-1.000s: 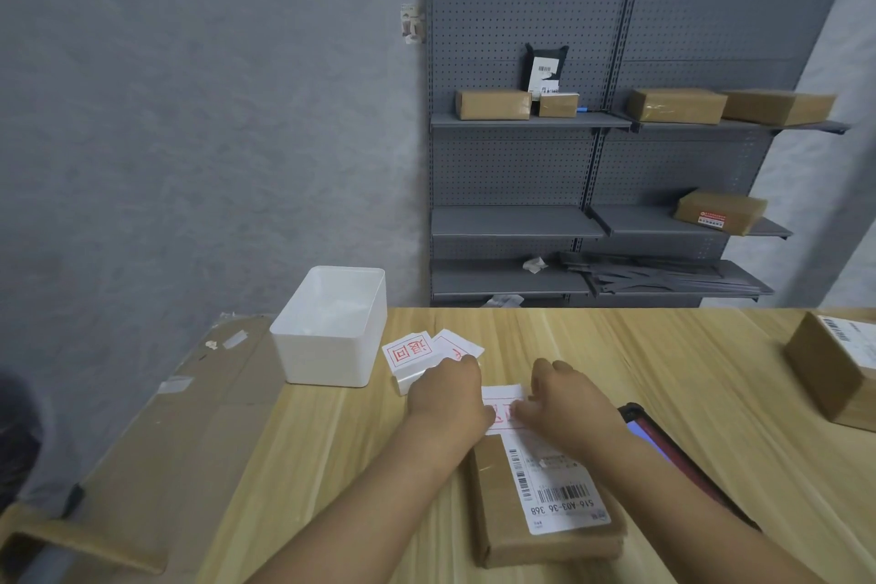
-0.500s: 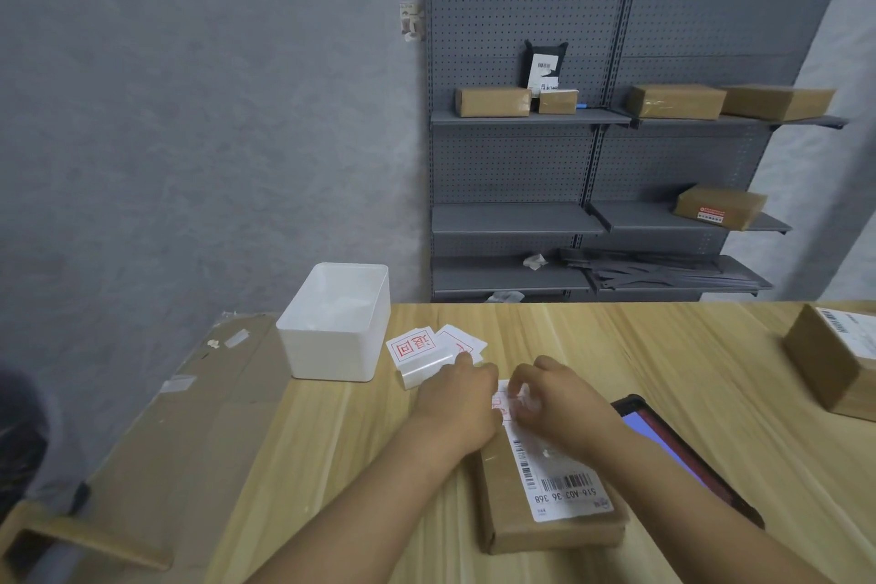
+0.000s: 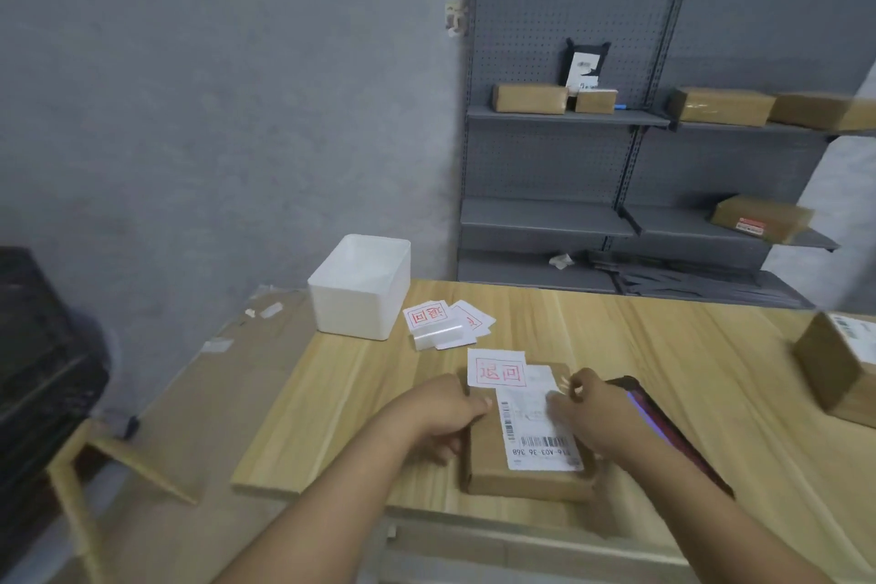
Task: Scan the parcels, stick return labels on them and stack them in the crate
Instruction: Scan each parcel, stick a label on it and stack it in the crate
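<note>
White bin [image 3: 360, 287] on the worktop [image 3: 616, 337] looks empty. Parcel [image 3: 526, 465] sits at the near edge; left hand [image 3: 438, 413] pinches a return label [image 3: 497, 369] at its far corner, right hand [image 3: 592, 413] has fingers curled on the shipping label [image 3: 535, 432].

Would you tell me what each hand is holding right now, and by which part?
The left hand pinches the return label at its near-left corner. What the right hand holds cannot be told.

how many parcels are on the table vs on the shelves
Parcels on the table: 2, one under the hands, one at the right edge
Parcels on the shelves: 5, four on the top shelf and one lower
Total: 7
</note>
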Action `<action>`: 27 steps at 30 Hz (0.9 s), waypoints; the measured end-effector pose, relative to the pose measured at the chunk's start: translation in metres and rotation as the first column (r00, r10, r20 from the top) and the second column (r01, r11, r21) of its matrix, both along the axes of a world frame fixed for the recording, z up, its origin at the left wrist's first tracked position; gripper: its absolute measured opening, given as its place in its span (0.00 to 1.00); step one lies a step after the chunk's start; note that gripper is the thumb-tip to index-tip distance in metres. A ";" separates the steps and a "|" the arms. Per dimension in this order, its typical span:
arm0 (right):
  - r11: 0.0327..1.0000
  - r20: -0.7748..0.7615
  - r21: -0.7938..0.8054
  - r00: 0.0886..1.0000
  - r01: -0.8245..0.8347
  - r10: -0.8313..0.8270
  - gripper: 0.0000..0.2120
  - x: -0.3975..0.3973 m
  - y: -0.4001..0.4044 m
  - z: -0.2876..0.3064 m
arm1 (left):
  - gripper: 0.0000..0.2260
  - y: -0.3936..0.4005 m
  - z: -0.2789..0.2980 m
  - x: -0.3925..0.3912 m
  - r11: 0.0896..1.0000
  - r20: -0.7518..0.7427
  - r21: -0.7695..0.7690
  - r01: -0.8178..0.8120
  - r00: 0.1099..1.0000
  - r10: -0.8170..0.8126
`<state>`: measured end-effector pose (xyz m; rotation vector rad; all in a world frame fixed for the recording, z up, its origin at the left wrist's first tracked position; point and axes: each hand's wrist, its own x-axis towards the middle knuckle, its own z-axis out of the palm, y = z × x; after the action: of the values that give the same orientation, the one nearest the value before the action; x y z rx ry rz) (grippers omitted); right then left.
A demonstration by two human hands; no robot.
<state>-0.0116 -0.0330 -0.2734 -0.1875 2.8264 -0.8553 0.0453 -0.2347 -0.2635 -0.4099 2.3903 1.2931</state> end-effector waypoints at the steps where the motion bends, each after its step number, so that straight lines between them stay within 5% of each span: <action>1: 0.999 0.004 -0.034 1.000 -0.012 0.012 0.15 0.004 0.000 0.000 | 0.08 0.001 -0.001 0.005 0.999 -0.034 0.011 -0.031 0.999 0.031; 7: 0.975 -0.017 -0.186 0.993 -0.120 0.119 0.18 0.031 -0.026 0.011 | 0.04 -0.014 0.014 0.051 0.967 -0.189 0.025 -0.254 0.948 0.254; 13: 0.914 -0.056 -0.304 0.963 -0.269 0.265 0.18 0.066 -0.100 0.027 | 0.14 -0.075 0.037 0.115 0.890 -0.238 0.006 -0.457 0.863 0.445; 27: 0.719 -0.115 -0.371 0.797 -0.588 0.593 0.17 0.192 -0.396 0.047 | 0.13 -0.325 0.046 0.294 0.663 -0.338 0.045 -0.748 0.613 0.714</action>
<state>0.1806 -0.4291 -0.2265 -1.0737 2.2858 -1.2120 0.3395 -0.5601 -0.2180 -1.4475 2.6724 1.6673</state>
